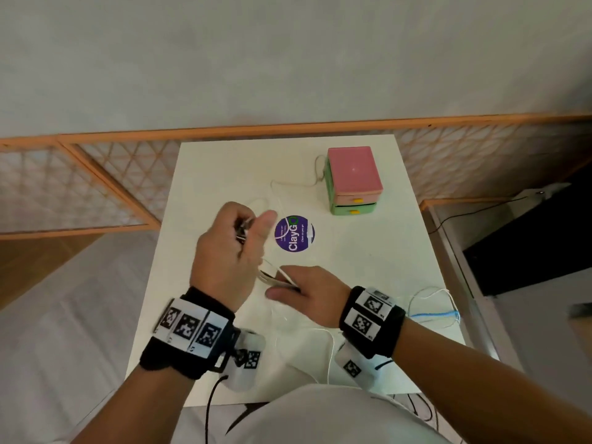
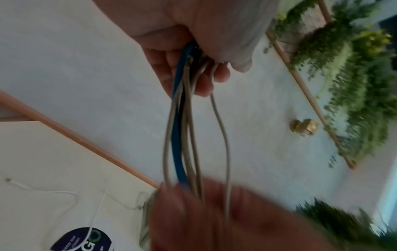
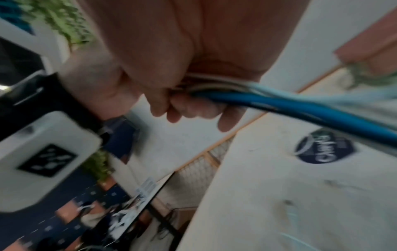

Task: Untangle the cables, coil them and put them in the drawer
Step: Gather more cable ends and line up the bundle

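Over the middle of the white table (image 1: 378, 270) my left hand (image 1: 237, 238) grips the upper end of a coiled bundle of white and blue cables (image 2: 182, 135). My right hand (image 1: 288, 285) grips the bundle's lower end, close below the left. In the left wrist view my left hand (image 2: 193, 71) curls round the strands, and my right hand (image 2: 214, 214) is a blur at the bottom. The right wrist view shows my right hand (image 3: 184, 103) closed round a blue cable (image 3: 300, 110) and white strands. The pink and green drawer unit (image 1: 352, 177) stands at the far right, both drawers closed.
A loose white cable (image 1: 288, 184) trails across the table to the drawer unit's left side. Thin blue and white cable loops (image 1: 432, 310) lie at the table's right edge. A round purple sticker (image 1: 294, 233) is beside my left hand. A lattice rail runs behind the table.
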A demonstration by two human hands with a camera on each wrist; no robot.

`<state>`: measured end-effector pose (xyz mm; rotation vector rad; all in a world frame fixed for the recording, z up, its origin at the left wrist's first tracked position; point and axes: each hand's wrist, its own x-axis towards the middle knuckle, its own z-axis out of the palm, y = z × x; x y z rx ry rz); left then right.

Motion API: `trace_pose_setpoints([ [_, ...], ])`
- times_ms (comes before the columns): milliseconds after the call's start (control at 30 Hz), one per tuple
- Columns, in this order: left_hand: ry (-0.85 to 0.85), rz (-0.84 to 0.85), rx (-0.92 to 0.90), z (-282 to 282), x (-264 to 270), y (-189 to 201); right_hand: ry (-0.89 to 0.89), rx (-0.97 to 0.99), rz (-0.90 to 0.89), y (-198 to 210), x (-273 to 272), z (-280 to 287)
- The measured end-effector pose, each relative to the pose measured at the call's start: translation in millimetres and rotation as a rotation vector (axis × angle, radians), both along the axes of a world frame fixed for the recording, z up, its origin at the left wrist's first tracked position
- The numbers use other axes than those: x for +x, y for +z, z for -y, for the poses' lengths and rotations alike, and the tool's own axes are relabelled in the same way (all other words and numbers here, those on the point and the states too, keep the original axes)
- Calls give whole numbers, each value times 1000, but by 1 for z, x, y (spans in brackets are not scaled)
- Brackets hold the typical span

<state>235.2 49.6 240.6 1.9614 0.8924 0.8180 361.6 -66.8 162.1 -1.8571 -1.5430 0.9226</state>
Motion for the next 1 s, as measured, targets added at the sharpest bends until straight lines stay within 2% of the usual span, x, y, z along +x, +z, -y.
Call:
trace_pose_setpoints([
  [67, 81, 98, -91, -7, -2, 4, -45, -61, 26, -13, 20, 12],
  [133, 113, 276, -278, -14, -3, 9, -105, -152, 56, -30, 44, 30],
  [233, 73, 485, -612, -19, -1, 16, -211, -309, 152, -61, 82, 67],
  [300, -16, 511, -745, -15, 3, 16, -274, -389, 197, -76, 102, 91],
  [400, -142, 434, -743, -2, 10, 8, -312, -451, 201, -84, 109, 112],
  [467, -164, 400, -740, 4, 14, 2, -299, -503, 195, -86, 104, 120],
  [567, -168, 370, -753, 6, 14, 0, -264, -529, 10, -91, 96, 134],
  [700, -173, 312, -746, 7, 5, -3, -357, -409, -505, -82, 93, 142],
  [767, -160, 281, -743, 8, -1, -5, -471, -363, -550, -83, 95, 130],
  [800, -158, 275, -743, 8, -4, -5, -518, -357, -504, -86, 96, 120],
  [867, -158, 255, -747, 11, -7, -4, -520, -389, -285, -96, 98, 93],
  [1000, -183, 129, -689, 15, -16, -8, -203, -472, 143, -107, 83, 33],
])
